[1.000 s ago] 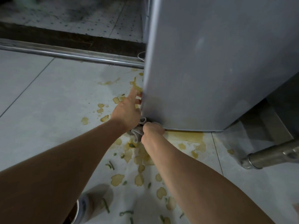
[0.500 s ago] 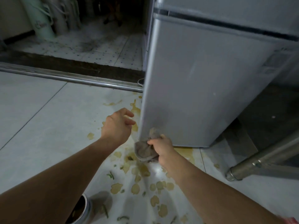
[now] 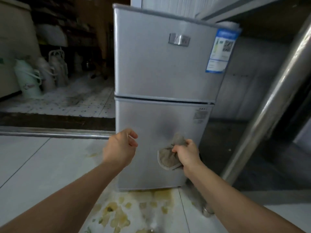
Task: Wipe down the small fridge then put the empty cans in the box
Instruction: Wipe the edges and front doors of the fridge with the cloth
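In the head view, the only one, the small fridge (image 3: 161, 98) stands upright on the floor (image 3: 33, 165) at about 12 o'clock from the person, filling the middle of the picture; its long axis is vertical, and its two silver doors, the upper door (image 3: 151, 64) over the lower door (image 3: 143, 157), face toward the camera and a little to its left; a blue label (image 3: 221, 52) sits at 2 o'clock on the upper door. The right hand (image 3: 186, 156) has its fingers curled tight round a bunched grey cloth (image 3: 168, 158), which lies at about 5 o'clock from the fridge's centre, against or just in front of the lower door; whether the cloth touches the metal I cannot tell. The left hand (image 3: 120, 146) hangs at 7 o'clock, near the left edge of the lower door, its fingers loosely curled with nothing in them. I judge the wiping step to be in hand and not finished: a dull smudge (image 3: 168, 130) shows just above the cloth, and the upper door looks untouched, though this is hard to be sure of. Yellow spill (image 3: 117, 214) covers the floor at 6 o'clock, under the fridge's front edge. No box shows in this view; something roundish and metallic (image 3: 207, 211) lies by the right forearm, perhaps a can, but it is too blurred to say; so the cans step, in my judgement, is not yet begun.
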Motion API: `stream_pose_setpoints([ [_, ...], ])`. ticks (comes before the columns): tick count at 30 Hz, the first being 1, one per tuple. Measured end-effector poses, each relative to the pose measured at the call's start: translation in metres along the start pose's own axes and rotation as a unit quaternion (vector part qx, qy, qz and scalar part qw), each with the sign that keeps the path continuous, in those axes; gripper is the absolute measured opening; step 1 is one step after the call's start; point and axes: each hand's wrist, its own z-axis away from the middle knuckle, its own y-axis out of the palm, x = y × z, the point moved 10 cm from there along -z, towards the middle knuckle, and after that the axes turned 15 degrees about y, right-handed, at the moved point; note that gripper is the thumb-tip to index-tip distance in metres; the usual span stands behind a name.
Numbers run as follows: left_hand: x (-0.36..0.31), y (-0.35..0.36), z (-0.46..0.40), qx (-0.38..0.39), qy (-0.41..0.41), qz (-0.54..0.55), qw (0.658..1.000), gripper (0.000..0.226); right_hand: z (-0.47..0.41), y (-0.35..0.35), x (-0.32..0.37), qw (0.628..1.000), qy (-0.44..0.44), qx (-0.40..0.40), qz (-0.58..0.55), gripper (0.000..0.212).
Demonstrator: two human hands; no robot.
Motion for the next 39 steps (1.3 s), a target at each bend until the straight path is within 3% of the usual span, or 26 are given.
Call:
stream_pose_setpoints([
  [12,-0.157,-0.044,-0.065,-0.024,0.167,0.0,0.986,0.035,0.053,-0.109,0.169,0.949,-0.227,-0.176,-0.131,0.032],
  [22,-0.252,-0.061,-0.106,-0.048,0.27,-0.087,0.958,0.042,0.036,-0.133,0.232,0.934,-0.245,-0.154,-0.21,0.031],
  [28,-0.314,-0.07,-0.124,-0.103,0.396,-0.209,0.888,0.059,0.027,-0.128,0.276,0.928,-0.26,-0.15,-0.221,0.033],
  [32,-0.322,-0.063,-0.138,-0.105,0.395,-0.247,0.879,0.069,0.02,-0.123,0.296,0.923,-0.294,-0.155,-0.195,0.028],
  [39,-0.313,-0.053,-0.15,-0.123,0.384,-0.227,0.886,0.079,0.003,-0.118,0.319,0.936,-0.277,-0.085,-0.199,0.028],
])
